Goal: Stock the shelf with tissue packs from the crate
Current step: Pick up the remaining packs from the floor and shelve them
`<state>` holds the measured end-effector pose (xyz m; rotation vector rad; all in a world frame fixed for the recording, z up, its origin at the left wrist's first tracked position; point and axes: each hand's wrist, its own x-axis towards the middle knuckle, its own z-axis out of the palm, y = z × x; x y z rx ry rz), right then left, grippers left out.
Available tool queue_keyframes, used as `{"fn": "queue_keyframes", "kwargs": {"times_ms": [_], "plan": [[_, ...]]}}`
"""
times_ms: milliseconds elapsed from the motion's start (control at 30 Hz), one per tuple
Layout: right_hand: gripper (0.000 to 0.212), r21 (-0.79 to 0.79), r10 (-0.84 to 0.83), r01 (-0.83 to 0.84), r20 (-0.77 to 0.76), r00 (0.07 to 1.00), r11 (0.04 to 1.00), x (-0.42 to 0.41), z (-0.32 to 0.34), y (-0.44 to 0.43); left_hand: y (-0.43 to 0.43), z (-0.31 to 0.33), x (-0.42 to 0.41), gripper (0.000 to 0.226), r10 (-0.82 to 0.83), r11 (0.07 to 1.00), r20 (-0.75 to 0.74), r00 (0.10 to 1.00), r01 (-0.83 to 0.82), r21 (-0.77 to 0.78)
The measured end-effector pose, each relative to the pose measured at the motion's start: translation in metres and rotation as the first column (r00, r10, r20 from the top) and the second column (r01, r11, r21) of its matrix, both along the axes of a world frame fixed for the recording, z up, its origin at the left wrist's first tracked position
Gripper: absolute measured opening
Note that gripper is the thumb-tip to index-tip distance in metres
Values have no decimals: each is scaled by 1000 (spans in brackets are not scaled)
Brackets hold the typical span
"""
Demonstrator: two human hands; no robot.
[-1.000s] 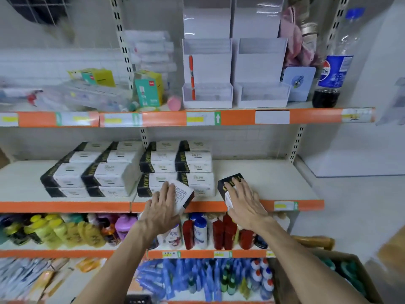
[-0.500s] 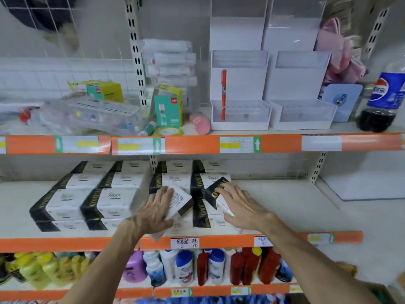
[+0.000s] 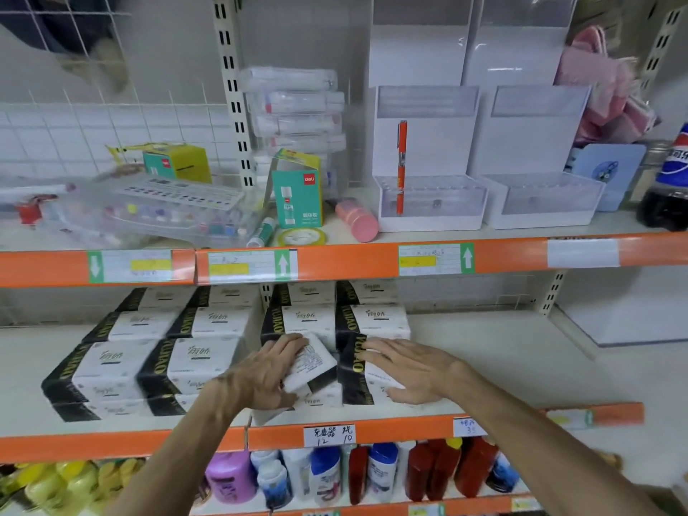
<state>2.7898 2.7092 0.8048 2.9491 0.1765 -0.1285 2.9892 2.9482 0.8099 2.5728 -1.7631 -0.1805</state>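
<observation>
Where I am looking: the middle shelf (image 3: 502,366), orange-edged, with stacked tissue packs (image 3: 201,324) in rows on its left half.
Left hand (image 3: 266,378): I see its fingers curled round a tilted tissue pack (image 3: 314,361), printed white face up, at the front of the stacks.
Right hand (image 3: 413,366): fingers straight, lying flat on a black-banded pack (image 3: 353,366) just beside the tilted one.
Upper shelf: an orange pen (image 3: 401,165) stands upright in a white display stand (image 3: 428,217); a cola bottle (image 3: 666,180) is at the right edge.

bare shelf (image 3: 502,366) right of the tissue packs (image 3: 208,325), packs filling the left, upper shelf edge (image 3: 353,260) overhead
</observation>
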Motion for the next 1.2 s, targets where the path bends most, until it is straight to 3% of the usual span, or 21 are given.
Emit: {"fn": "queue_keyframes", "kwargs": {"times_ms": [200, 300, 433, 533, 667, 767, 867, 967, 1033, 1100, 1133, 1200], "plan": [[73, -54, 3, -5, -26, 1000, 999, 5, 5, -26, -7, -6, 6, 100, 43, 998, -96, 994, -39, 40], [72, 36, -63, 63, 5, 998, 997, 0, -4, -23, -10, 6, 5, 88, 98, 995, -275, 956, -84, 62], [72, 100, -125, 117, 78, 989, 988, -1, -21, -14, -9, 23, 11, 61, 256, 967, -605, 754, -185, 178], [72, 126, -160, 148, 96, 982, 981, -1, -28, -11, 0, 25, 21, 35, 265, 961, -738, 620, -233, 150], [71, 134, -174, 159, 108, 979, 978, 0, -32, -12, 9, 25, 31, 21, 242, 933, -753, 612, -359, 8], [72, 147, -185, 165, 132, 974, 975, 0, -36, -11, 4, 17, 33, 15, 241, 932, -586, 773, -353, -82], [72, 158, -194, 171, 144, 971, 973, 0, -38, -11, -5, 9, 21, 39, 225, 957, -261, 939, -263, -121], [72, 168, -200, 176, 142, 969, 970, 0, -38, -10, -10, -1, 0, 70, 217, 969, -11, 976, -217, -116], [72, 179, -206, 180, 141, 968, 967, 0, -37, -8, -12, -2, -6, 77, 207, 975, 60, 977, -200, -97], [71, 193, -214, 186, 134, 968, 963, 0, -36, -7, -15, -2, 1, 70, 219, 966, -52, 974, -224, -130], [71, 199, -218, 190, 134, 967, 962, 0, -36, -6, -16, -1, 4, 66, 230, 954, -184, 956, -259, -152], [70, 209, -230, 199, 137, 963, 957, 0, -35, -4, -19, -3, 6, 65, 295, 914, -439, 849, -385, -129]]}}
